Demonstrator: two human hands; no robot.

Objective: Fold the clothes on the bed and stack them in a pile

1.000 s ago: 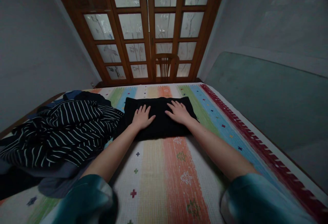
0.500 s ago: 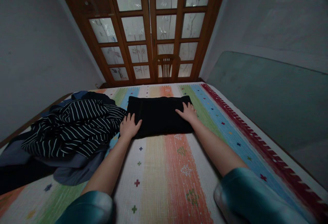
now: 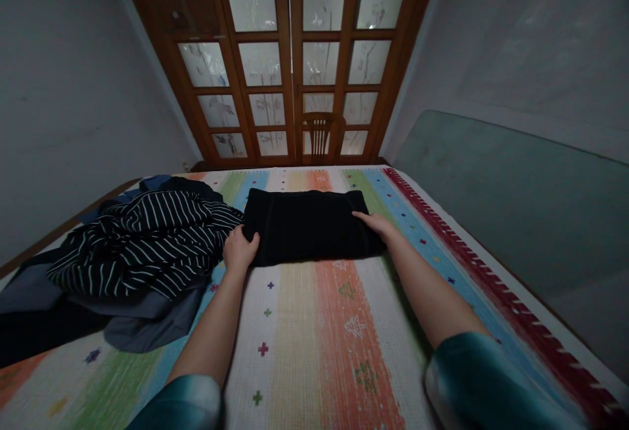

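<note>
A folded black garment (image 3: 309, 227) with stitched seams lies as a flat rectangle in the middle of the bed. At its left edge, my left hand (image 3: 239, 248) grips the cloth, thumb on top and fingers curled round the side. My right hand (image 3: 377, 224) holds the right edge, its thumb pressed on the upper face while the other fingers are hidden under the cloth. Close to my left hand is a heap of loose clothes, with a black-and-white striped garment (image 3: 152, 240) on top and a grey-blue cloth (image 3: 152, 325) under it.
A striped, multicoloured bedspread (image 3: 295, 345) covers the surface below. Behind the far edge stand a wooden chair (image 3: 320, 135) and wooden doors with glass panes (image 3: 260, 63). A pale green board (image 3: 511, 200) leans along the right wall.
Both hands lay spread flat on the black garment before. Now they have slid outward to its left and right edges and closed on them. The garment's right edge reaches a little further right.
</note>
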